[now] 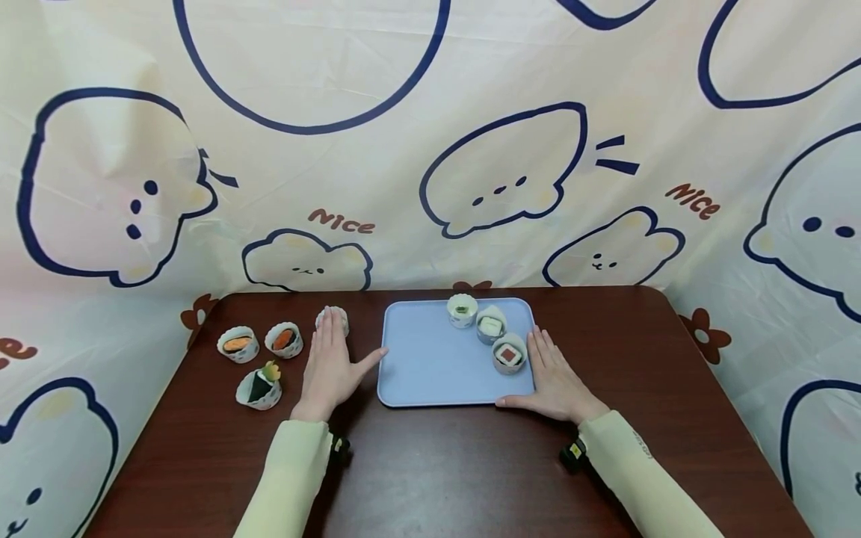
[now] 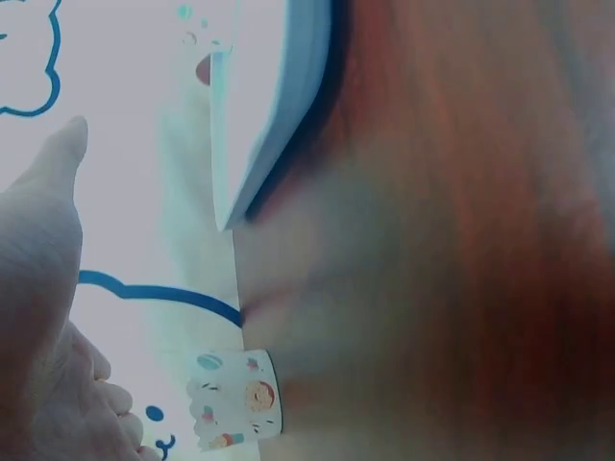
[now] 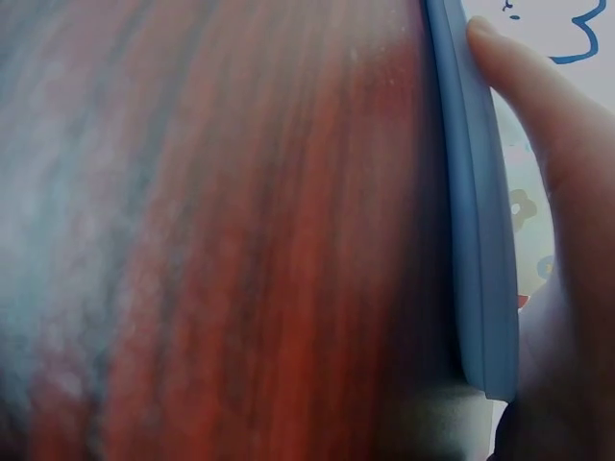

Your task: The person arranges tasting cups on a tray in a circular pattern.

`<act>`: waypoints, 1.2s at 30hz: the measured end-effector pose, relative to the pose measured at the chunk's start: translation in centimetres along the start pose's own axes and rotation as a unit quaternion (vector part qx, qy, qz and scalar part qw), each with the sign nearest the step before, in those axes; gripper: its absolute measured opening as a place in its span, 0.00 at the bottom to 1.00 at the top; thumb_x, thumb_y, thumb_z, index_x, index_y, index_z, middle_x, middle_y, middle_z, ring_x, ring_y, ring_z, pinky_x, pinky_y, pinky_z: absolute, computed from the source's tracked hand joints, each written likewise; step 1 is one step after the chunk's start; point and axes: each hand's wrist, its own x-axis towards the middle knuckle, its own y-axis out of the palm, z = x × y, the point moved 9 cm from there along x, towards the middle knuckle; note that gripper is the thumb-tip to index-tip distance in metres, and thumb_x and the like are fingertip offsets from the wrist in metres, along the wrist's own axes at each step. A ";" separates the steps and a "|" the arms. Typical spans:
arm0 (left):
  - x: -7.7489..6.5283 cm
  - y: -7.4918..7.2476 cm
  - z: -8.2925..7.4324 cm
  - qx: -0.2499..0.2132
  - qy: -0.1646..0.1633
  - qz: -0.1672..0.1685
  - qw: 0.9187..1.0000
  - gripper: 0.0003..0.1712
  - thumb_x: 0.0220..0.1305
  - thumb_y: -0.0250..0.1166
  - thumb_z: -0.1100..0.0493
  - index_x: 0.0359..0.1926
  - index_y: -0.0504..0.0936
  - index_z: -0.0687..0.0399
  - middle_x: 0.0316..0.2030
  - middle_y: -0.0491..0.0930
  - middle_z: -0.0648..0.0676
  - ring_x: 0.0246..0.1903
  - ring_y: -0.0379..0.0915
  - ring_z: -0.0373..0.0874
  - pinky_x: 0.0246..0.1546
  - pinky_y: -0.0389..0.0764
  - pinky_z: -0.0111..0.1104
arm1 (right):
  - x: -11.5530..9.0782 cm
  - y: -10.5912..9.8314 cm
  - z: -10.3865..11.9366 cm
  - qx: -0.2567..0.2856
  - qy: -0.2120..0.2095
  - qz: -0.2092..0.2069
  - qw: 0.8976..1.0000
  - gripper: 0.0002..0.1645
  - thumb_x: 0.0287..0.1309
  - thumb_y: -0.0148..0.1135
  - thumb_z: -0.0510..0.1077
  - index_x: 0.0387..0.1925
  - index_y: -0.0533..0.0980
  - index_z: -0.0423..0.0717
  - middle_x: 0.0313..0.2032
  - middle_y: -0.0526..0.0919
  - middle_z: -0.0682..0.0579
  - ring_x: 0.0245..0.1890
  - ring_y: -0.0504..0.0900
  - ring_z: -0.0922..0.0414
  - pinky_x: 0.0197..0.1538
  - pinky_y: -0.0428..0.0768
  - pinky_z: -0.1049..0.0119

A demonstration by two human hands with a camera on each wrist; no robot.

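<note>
A light blue tray [image 1: 437, 359] lies on the table. My right hand [image 1: 558, 377] lies along its right side, fingers straight, the thumb at the front right corner; the right wrist view has that thumb [image 3: 524, 72] beside the tray's edge [image 3: 480, 202]. On the tray's right half stand sushi pieces in paper cups: a green-centred one [image 1: 462, 309], a pale one [image 1: 491, 324] and a square one with a reddish centre [image 1: 509, 354]. Left of the tray my left hand [image 1: 331, 373] extends straight fingers, overlapping a patterned paper cup [image 2: 237, 399] in the head view, its contents hidden.
Farther left stand two paper cups with orange-topped sushi [image 1: 237, 344] and a third with a dark, seaweed-wrapped piece [image 1: 261, 387]. The dark wooden table [image 1: 444, 478] ends at a cartoon-printed cloth [image 1: 403, 187] behind and at both sides.
</note>
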 end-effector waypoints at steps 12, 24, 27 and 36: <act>2.3 -1.2 1.1 -0.031 -0.020 -0.005 0.999 0.73 0.58 0.60 0.20 0.80 0.35 0.64 0.80 0.34 0.65 0.78 0.30 0.60 0.74 0.42 0.55 | 0.1 0.3 -0.3 -0.004 0.003 0.005 1.000 0.87 0.40 0.55 0.91 0.80 0.36 0.38 0.80 0.32 0.42 0.79 0.32 0.45 0.75 0.44 0.44; 4.4 -3.4 2.8 -0.096 -0.059 -0.038 0.993 0.66 0.61 0.69 0.31 0.81 0.43 0.62 0.78 0.47 0.67 0.75 0.47 0.65 0.68 0.56 0.61 | 0.2 0.3 -0.4 -0.001 0.007 0.003 1.000 0.87 0.39 0.55 0.92 0.80 0.35 0.39 0.80 0.31 0.43 0.79 0.32 0.45 0.75 0.44 0.44; 4.8 -3.5 3.3 -0.098 -0.068 -0.039 0.992 0.63 0.61 0.70 0.34 0.81 0.45 0.62 0.76 0.50 0.69 0.73 0.51 0.66 0.67 0.58 0.61 | 0.2 0.3 -0.4 0.000 0.007 0.002 1.000 0.87 0.38 0.55 0.92 0.81 0.35 0.40 0.80 0.31 0.43 0.79 0.32 0.45 0.75 0.44 0.43; 4.8 -2.9 4.6 -0.100 -0.106 -0.026 0.989 0.58 0.63 0.73 0.43 0.78 0.51 0.68 0.73 0.55 0.73 0.69 0.56 0.68 0.66 0.61 0.61 | 0.2 0.4 -0.5 0.001 0.004 0.000 1.000 0.87 0.39 0.56 0.91 0.80 0.36 0.39 0.80 0.32 0.43 0.79 0.32 0.45 0.75 0.45 0.44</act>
